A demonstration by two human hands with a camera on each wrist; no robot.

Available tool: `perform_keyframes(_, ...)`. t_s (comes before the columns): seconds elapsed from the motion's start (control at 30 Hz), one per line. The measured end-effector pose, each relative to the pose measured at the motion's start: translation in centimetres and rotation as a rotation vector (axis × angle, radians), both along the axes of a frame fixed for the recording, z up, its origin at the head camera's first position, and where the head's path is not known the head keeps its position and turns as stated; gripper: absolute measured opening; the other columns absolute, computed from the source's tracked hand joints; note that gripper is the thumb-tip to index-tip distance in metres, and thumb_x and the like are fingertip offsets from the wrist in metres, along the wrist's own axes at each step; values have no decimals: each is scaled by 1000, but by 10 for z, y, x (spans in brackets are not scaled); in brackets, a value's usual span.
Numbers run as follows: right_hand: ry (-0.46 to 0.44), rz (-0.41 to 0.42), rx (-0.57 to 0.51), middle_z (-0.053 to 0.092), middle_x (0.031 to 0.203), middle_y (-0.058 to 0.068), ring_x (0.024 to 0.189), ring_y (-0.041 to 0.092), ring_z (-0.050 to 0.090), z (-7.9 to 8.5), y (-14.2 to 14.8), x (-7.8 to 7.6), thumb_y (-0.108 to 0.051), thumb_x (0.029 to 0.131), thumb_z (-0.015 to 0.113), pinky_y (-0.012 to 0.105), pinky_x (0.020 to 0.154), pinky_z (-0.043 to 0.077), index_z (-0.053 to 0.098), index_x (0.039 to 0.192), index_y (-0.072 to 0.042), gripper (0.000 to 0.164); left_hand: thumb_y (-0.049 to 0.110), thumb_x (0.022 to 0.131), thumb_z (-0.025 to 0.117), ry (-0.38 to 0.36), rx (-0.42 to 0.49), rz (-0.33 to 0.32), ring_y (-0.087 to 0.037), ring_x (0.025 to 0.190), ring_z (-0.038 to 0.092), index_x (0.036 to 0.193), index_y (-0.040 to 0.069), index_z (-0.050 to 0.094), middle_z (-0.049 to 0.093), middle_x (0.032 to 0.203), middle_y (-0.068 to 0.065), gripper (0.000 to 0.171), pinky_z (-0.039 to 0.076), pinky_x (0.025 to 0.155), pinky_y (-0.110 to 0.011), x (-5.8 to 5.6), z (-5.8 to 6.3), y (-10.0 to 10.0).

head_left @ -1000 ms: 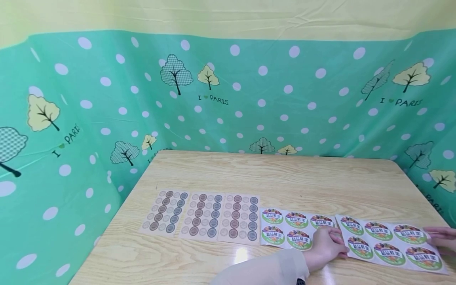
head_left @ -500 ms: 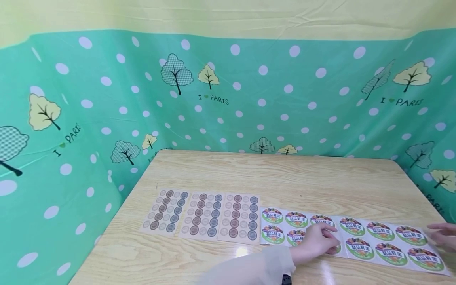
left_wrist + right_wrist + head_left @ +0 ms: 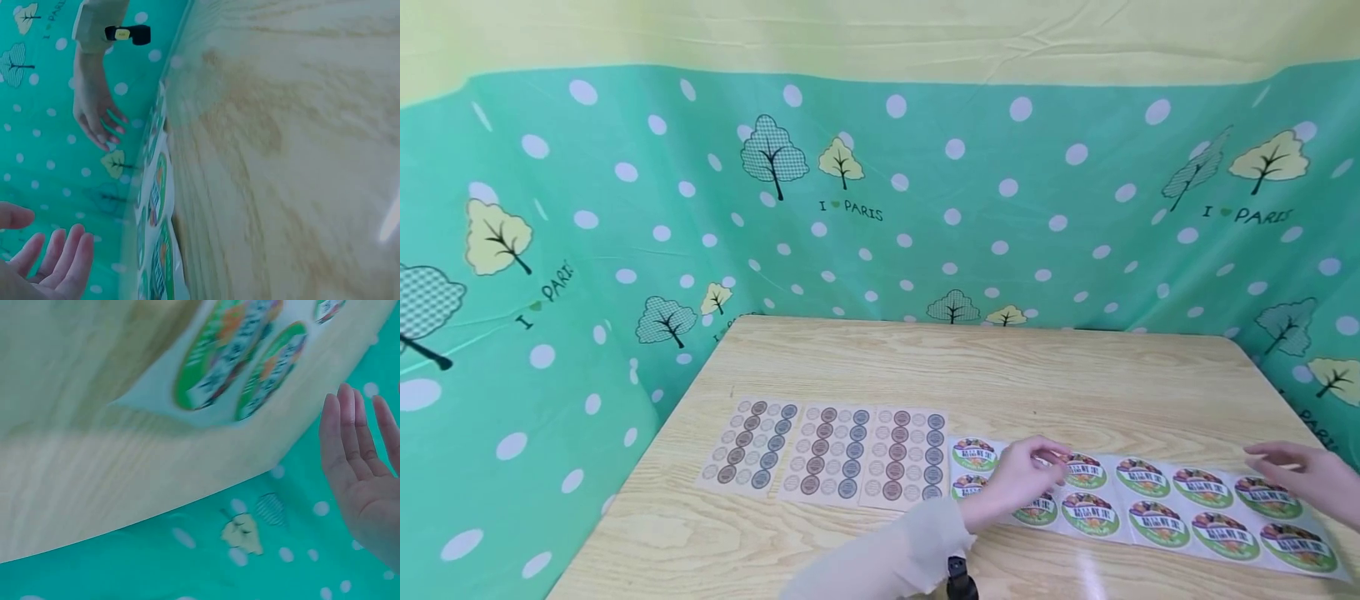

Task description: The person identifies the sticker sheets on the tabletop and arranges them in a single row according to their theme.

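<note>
Two white sticker sheets with large round fruit labels lie edge to edge on the table's right half: the left sheet (image 3: 1086, 514) and the right sheet (image 3: 1191, 512). Over the left sheet, my left hand (image 3: 1017, 479) is raised with loosely bent fingers and holds nothing; it hides some labels. In the left wrist view the left hand (image 3: 59, 265) has its fingers extended. My right hand (image 3: 1311, 482) hovers above the right sheet's far right end, fingers relaxed. The right wrist view shows that hand (image 3: 365, 462) with straight fingers, apart from the sheet.
Three pinkish sheets of small round stickers, the left one (image 3: 748, 446), the middle one (image 3: 826, 454) and the right one (image 3: 904, 458), lie in a row on the wooden table (image 3: 970, 367). A green dotted curtain (image 3: 880, 208) stands behind and beside it.
Both hands have let go of the right fruit-label sheet. The left hand has moved left and up over the left sheet; the right hand has moved slightly left and lifted. The two white sheets now meet.
</note>
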State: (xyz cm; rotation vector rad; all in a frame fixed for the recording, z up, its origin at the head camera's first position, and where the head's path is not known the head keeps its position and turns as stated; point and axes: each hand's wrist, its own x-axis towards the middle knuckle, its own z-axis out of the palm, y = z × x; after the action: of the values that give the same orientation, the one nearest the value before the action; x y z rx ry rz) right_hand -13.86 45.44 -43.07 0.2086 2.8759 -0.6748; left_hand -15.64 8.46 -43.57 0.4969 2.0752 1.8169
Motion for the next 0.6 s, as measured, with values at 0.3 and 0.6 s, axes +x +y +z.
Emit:
perform_keyframes(0.3, 90, 31, 21, 53, 101, 32, 69, 25, 58, -8, -16, -13, -45, 89, 45, 34, 52, 49, 51, 111, 7, 57, 5, 77, 59, 116, -79, 42, 1, 62, 52, 102, 8, 62, 60, 80, 8, 26, 44, 52, -14, -17, 3, -31)
perform_keyframes(0.6, 162, 49, -36, 56, 98, 30, 73, 30, 57, 19, -67, -8, -37, 89, 48, 34, 49, 48, 51, 110, 9, 52, 10, 79, 61, 218, -144, 107, -2, 71, 56, 105, 9, 60, 61, 88, 1, 26, 46, 58, -15, -27, 6, -65)
